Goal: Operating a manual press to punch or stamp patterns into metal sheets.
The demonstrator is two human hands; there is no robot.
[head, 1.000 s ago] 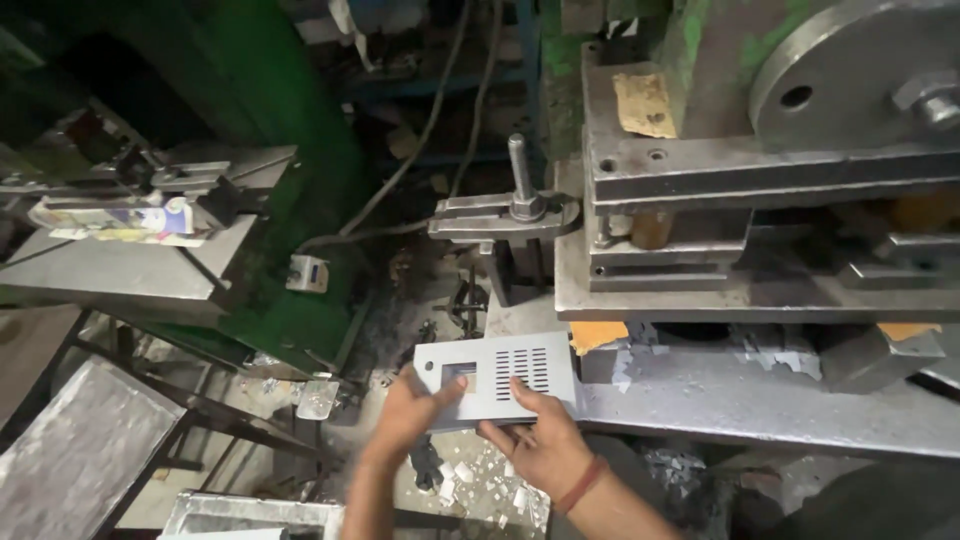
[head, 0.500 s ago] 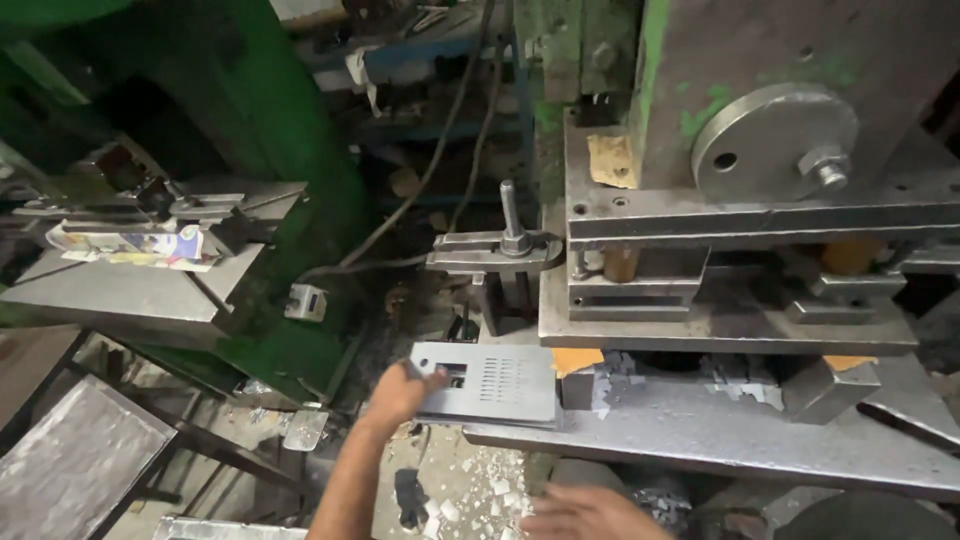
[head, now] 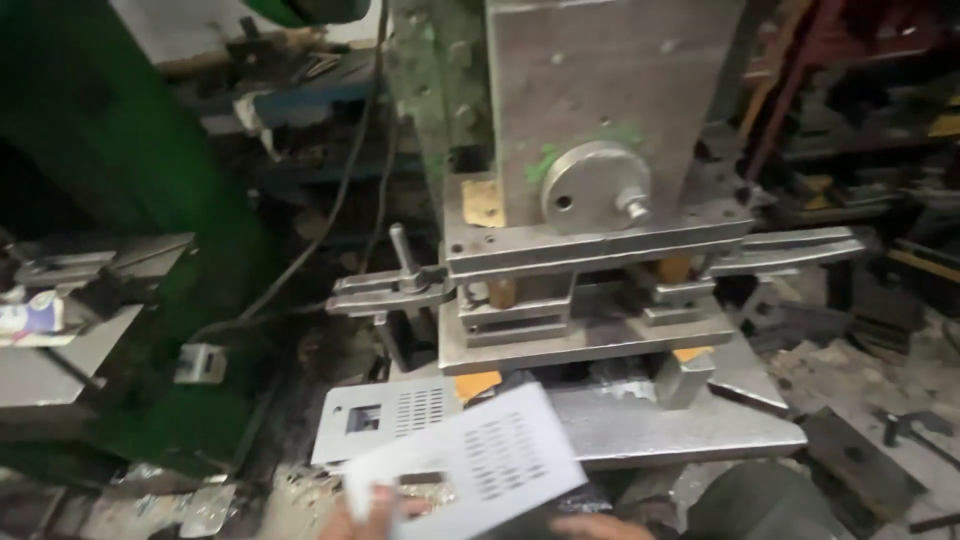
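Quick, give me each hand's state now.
Left hand: gripping the blurred perforated sheet.
Right hand: under the sheet's edge; grip cannot be told.

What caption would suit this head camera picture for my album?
A hand lifts a blurred perforated metal plate over a second plate lying before the press die.

A grey steel press (head: 600,200) fills the middle of the dim workshop, its round disc (head: 592,185) near the centre and a flat steel bed (head: 690,425) below it toward five o'clock. At nine o'clock a green machine frame (head: 130,200) stands beside a grey metal bench (head: 60,370). Dark cables (head: 340,190) hang at eleven o'clock, and metal scraps (head: 880,400) litter the dirty floor at four o'clock.
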